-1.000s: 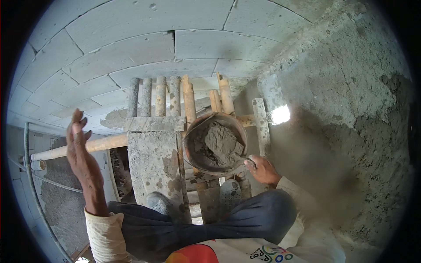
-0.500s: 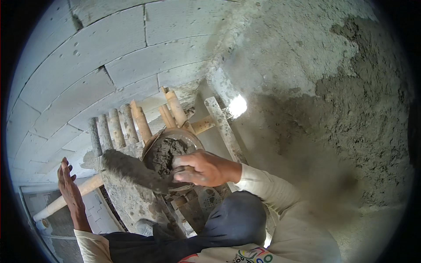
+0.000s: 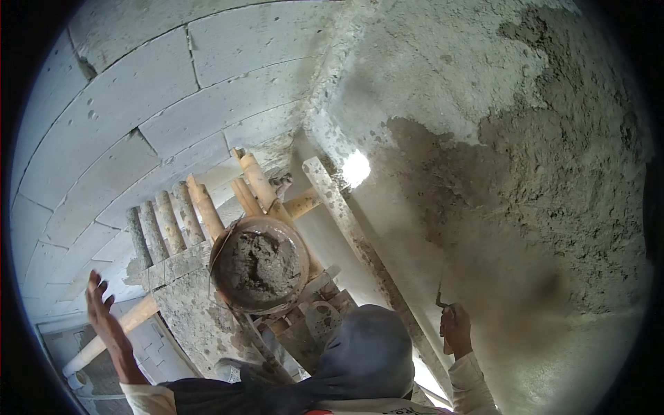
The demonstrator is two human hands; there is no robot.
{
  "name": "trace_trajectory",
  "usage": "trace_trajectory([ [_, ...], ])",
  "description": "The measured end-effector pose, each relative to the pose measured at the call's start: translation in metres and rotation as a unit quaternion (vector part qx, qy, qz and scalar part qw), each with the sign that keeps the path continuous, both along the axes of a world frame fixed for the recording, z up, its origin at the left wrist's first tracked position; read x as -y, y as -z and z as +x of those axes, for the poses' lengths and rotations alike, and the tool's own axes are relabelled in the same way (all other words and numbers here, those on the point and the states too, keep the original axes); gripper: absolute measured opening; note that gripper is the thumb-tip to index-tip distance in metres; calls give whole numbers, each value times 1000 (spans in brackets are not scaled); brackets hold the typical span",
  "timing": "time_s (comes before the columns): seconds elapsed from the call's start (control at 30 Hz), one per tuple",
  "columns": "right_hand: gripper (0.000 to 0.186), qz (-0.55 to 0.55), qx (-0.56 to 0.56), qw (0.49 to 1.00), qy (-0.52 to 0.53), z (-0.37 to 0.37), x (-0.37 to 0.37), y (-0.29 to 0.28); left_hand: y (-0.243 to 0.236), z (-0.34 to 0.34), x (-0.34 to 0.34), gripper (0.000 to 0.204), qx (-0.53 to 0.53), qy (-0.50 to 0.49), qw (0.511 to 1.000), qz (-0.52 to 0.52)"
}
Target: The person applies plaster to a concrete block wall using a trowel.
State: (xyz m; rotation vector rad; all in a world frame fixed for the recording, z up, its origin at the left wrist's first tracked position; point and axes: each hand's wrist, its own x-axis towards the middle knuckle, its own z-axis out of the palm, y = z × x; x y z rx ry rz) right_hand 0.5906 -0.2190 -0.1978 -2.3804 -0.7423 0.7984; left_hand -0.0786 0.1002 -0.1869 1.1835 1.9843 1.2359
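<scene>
My left hand [image 3: 107,325] is raised at the lower left beside the scaffold, fingers apart, holding nothing. My right hand [image 3: 456,328] grips the handle of a trowel [image 3: 440,294] at the lower right, close to the plastered wall [image 3: 526,214]; the blade is hard to make out against the grey surface. A round bucket [image 3: 299,266] of wet grey mortar [image 3: 259,263] sits on the bamboo-and-plank scaffold left of that hand, a wire handle at its side.
Block wall [image 3: 131,97] rises behind bamboo poles [image 3: 164,218]. A mortar-spattered plank [image 3: 187,311] lies under my left side; a long batten [image 3: 346,228] runs along the right wall. A bright opening [image 3: 356,168] shows at the corner. My knee [image 3: 366,346] is bent below the bucket.
My right hand went from the bucket's rim across it with a loaded trowel, then right to the wall. The view has swung rightward; my left hand stays raised at the left.
</scene>
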Motion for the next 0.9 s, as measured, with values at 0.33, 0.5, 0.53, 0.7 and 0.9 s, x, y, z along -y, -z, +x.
trace_trajectory([
  [0.33, 25, -4, 300, 780, -550, -117, -227, -32, -41, 66, 35, 70, -27, 153, 988, -21],
  [0.5, 22, 32, 398, 654, -643, -172, -294, -38, -66, 55, 57, 69, -41, 94, 995, -17],
  [0.53, 22, 2, 414, 634, -653, -185, -300, -30, -69, 52, 61, 70, -34, 84, 996, -13],
  [0.7, 22, -145, 270, 622, -720, -251, -306, 40, -76, 46, 72, 72, -35, 63, 997, 11],
  [0.9, 45, -217, 100, 764, -599, -242, -296, 44, -71, 28, 75, 74, -6, 77, 997, 9],
])
